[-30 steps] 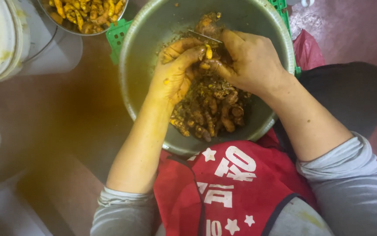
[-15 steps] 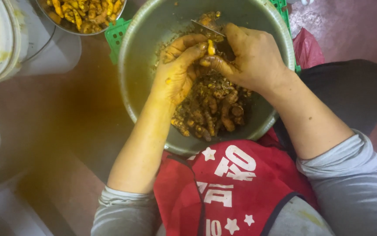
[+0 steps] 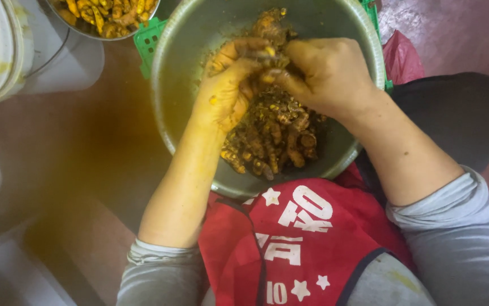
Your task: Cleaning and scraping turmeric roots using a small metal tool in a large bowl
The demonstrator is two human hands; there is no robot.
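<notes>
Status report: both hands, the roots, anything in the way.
Left hand and right hand pinch one root piece. Root pile in metal bowl. Nothing obstructing.

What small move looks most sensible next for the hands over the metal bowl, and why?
Probably finish working the root piece pinched between the left hand and right hand, then move it to the smaller bowl of cleaner yellow pieces at upper left. The big bowl holds many brown roots.

The floor (image 3: 69, 170) is smooth, reddish-brown and stained yellow in a wide patch at the centre left. A white plastic bucket (image 3: 6, 51) stands at the upper left, a green plastic crate (image 3: 149, 42) just beside it. At the upper right the floor looks paler and wet under soft, even light.
</notes>
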